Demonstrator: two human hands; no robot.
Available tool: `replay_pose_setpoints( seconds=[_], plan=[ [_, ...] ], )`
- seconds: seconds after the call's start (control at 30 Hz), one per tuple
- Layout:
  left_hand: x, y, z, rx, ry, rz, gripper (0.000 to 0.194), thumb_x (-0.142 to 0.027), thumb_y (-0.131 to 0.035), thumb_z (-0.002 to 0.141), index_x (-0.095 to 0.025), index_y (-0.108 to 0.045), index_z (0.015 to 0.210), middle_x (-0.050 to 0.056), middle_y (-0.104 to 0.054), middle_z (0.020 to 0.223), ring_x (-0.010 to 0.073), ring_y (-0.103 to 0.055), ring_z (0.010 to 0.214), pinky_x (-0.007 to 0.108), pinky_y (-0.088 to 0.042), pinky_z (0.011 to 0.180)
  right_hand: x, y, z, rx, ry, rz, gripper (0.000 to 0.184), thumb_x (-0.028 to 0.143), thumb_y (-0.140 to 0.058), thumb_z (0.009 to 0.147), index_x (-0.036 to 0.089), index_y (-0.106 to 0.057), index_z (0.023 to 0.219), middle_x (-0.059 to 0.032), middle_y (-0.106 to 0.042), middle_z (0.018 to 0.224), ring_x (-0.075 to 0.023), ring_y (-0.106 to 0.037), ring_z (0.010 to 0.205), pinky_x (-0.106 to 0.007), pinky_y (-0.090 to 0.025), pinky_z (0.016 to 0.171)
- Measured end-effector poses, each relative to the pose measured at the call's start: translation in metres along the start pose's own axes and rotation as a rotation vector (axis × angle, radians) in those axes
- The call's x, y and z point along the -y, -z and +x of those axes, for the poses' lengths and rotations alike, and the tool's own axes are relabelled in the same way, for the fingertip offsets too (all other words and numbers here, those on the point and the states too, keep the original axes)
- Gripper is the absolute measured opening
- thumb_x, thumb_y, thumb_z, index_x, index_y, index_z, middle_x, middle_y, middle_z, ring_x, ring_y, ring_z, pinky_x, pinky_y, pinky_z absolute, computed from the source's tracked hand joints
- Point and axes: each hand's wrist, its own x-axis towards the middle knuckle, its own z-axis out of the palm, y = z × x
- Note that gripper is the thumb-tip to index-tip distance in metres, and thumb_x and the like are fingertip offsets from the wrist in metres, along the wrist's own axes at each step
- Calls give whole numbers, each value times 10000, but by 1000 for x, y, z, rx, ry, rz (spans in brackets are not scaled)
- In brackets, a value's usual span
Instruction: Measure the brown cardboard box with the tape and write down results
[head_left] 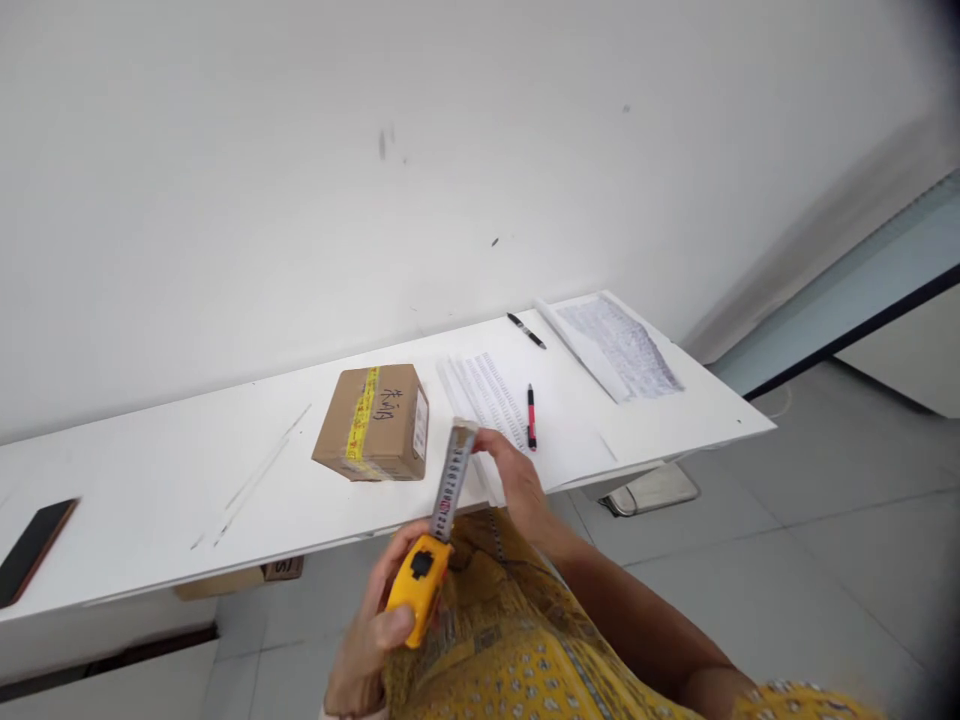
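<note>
Tape measure in a yellow case sits low in my head view, in front of the near edge of the white table, with its metal blade drawn out toward the tabletop. I can make out black numerals and one red mark along the blade.

My left hand is curled around the case, thumb laid over the near end, fingers wrapped along the far side; a black button shows on the case. My right hand has its fingers bent in at the free end of the blade, and from here I can't tell whether they pinch it or only touch its edge.

Just left of the blade's end I see a brown carton standing on the table, with a strip of printed yellow tape across it and dark handwriting on top. Right of the carton lies a printed sheet, with a red and black pen beside it. Farther back I see a black pen, near another densely marked sheet. Well apart, at the table's left end, lies a dark flat slab.
</note>
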Motion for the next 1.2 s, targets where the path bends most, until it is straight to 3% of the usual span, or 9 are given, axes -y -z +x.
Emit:
replay_pose_setpoints(
  seconds=[0.17, 0.27, 0.47, 0.57, 0.67, 0.77, 0.97, 1.1, 1.2],
  plan=[
    [-10, -41, 65, 11, -77, -49, 764, -573, -793, 662, -223, -545, 1294, 97, -668, 1081, 186, -664, 655, 310, -557, 581, -42, 62, 13, -181, -404, -470, 391, 515, -429, 963, 202, -634, 1073, -53, -678, 836, -208, -621, 750, -328, -459, 706],
    [-18, -74, 119, -63, -195, -186, 617, -512, -779, 680, -178, -612, 1171, 86, -700, 1042, 239, -699, 834, 378, -560, 805, -73, 81, 28, -31, -606, -802, 505, 555, -439, 948, 179, -545, 1267, -72, -698, 821, -252, -651, 782, -330, -430, 688],
    [6, -122, 187, -195, -116, -536, 320, -469, -639, 784, -173, -658, 906, 51, -712, 915, 232, -691, 897, 406, -517, 904, -96, 93, 31, 293, -478, -990, 368, 272, -439, 956, 188, -582, 1285, -149, -712, 1064, -289, -680, 930, -352, -463, 736],
    [36, -119, 191, -312, -67, -455, 356, -481, -663, 751, -163, -660, 912, 44, -711, 871, 216, -690, 844, 378, -511, 879, -102, 118, 24, 129, -484, -724, 357, 167, -399, 909, 175, -658, 1155, -117, -737, 970, -256, -686, 894, -385, -491, 815],
    [60, -104, 184, -402, -64, -239, 398, -490, -684, 731, -162, -660, 956, 36, -710, 844, 205, -675, 790, 348, -506, 814, -103, 146, 18, -99, -495, -221, 332, 229, -437, 897, 191, -639, 1158, -82, -748, 975, -218, -693, 909, -395, -518, 869],
    [70, -90, 175, -420, -131, -20, 410, -482, -676, 759, -180, -646, 1035, 51, -710, 932, 218, -660, 846, 351, -504, 810, -94, 156, 14, -173, -414, 112, 330, 324, -608, 851, 233, -583, 1168, -72, -734, 1088, -206, -681, 1016, -403, -504, 938],
    [76, -75, 167, -444, -264, 373, 535, -441, -698, 779, -210, -558, 1241, 92, -639, 1170, 265, -602, 1069, 399, -470, 947, -85, 122, 12, -293, -370, 90, 270, 501, -583, 908, 250, -499, 859, 15, -658, 667, -165, -643, 693, -356, -527, 777],
    [85, -71, 164, -443, -267, 517, 550, -440, -678, 796, -208, -527, 1271, 107, -614, 1176, 269, -591, 1084, 417, -466, 956, -102, 109, 11, -216, -373, 136, 419, 605, -383, 965, 242, -558, 1078, -74, -721, 964, -200, -674, 897, -383, -535, 838],
    [90, -71, 164, -464, -308, 670, 554, -418, -691, 774, -224, -532, 1267, 106, -598, 1176, 275, -580, 1083, 432, -467, 946, -115, 112, 10, -175, -401, 137, 474, 611, -471, 926, 243, -575, 1206, -91, -692, 1153, -220, -648, 1052, -394, -509, 916]
  ],
)
